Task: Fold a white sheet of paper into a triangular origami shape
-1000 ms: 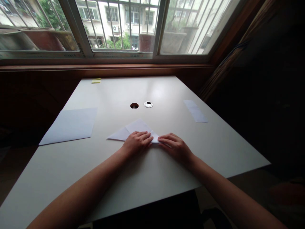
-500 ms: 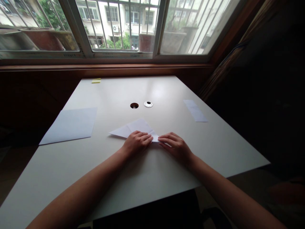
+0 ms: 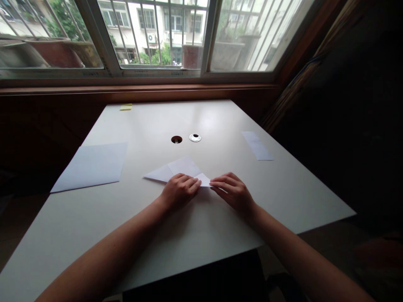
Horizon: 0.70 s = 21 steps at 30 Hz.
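White paper [image 3: 185, 165], creased and folded roughly triangular, lies partly beneath the left hand [image 3: 181, 189], one corner at the right hand [image 3: 233, 191].

Grey daylight reaches me through a wide, metal-framed window [image 3: 209, 42], leaving a pale glare on the white, smooth-topped table [image 3: 277, 193]. Beyond the glass, upright metal bars [image 3: 170, 25] cross my view of a pale building [image 3: 136, 23] and a reddish-brown plant pot [image 3: 56, 52]. A reddish-brown wooden sill [image 3: 141, 88] runs underneath. To my right, what looks like a brown curtain [image 3: 296, 90] borders deep shadow; the floor [image 3: 22, 226] is dim.
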Tool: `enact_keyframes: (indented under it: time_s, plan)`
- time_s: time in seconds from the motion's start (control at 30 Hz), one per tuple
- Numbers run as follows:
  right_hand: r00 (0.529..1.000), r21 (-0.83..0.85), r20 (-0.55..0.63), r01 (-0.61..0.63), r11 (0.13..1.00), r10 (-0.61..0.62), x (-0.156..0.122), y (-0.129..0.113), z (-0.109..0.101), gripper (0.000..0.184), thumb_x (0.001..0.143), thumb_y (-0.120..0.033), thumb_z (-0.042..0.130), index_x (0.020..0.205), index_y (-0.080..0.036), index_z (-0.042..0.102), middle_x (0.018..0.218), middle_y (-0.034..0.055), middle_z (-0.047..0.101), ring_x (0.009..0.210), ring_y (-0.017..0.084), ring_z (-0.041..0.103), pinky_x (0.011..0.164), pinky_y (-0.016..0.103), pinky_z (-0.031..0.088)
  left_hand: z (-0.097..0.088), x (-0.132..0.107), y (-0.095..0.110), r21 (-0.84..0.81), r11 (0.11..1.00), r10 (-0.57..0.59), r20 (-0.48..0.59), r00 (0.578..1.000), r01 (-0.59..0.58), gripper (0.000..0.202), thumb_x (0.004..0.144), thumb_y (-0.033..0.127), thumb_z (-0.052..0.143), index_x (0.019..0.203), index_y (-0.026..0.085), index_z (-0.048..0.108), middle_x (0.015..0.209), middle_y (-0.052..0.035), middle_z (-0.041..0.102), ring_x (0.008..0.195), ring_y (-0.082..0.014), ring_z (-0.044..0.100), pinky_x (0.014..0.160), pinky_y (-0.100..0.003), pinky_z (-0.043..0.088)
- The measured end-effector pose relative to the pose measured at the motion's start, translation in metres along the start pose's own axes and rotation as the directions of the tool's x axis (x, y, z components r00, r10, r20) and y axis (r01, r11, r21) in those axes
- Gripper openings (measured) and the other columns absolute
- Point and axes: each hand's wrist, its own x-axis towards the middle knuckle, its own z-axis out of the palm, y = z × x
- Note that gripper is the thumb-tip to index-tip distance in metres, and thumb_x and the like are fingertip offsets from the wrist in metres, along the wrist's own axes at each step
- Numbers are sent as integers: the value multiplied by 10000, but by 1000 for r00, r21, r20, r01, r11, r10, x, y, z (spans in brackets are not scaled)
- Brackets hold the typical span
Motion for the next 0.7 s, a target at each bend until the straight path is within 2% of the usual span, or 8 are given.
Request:
enact_keyframes:
  time_s: [0.23,0.5,0.7]
  plan:
    - [999,-76,-5,48,996,-49,-1,-3,-1,355,863,-138,681,1183,-293,678,1070,26,734,903,210,608,817,388,521,-3,0,1,-19,999,40,-52,998,-41,239,951,183,515,1164,158,620,1000,-70,734,891,-198,678,767,-357,515]
    - [990,-253,13,138,957,-140,-5,-13,-5,453,851,-129,699,1262,-309,638,1142,6,730,908,211,597,806,382,469,-6,2,9,-32,995,96,-45,994,-98,246,951,155,500,1161,134,626,985,-90,729,867,-210,677,767,-368,519]
    - [984,-254,9,173,952,-177,-8,-14,-7,439,822,-107,724,1216,-290,660,1127,-14,736,899,207,585,802,373,466,-6,2,11,-39,992,116,-56,992,-118,248,948,145,499,1156,132,632,990,-93,731,865,-208,677,761,-366,525]
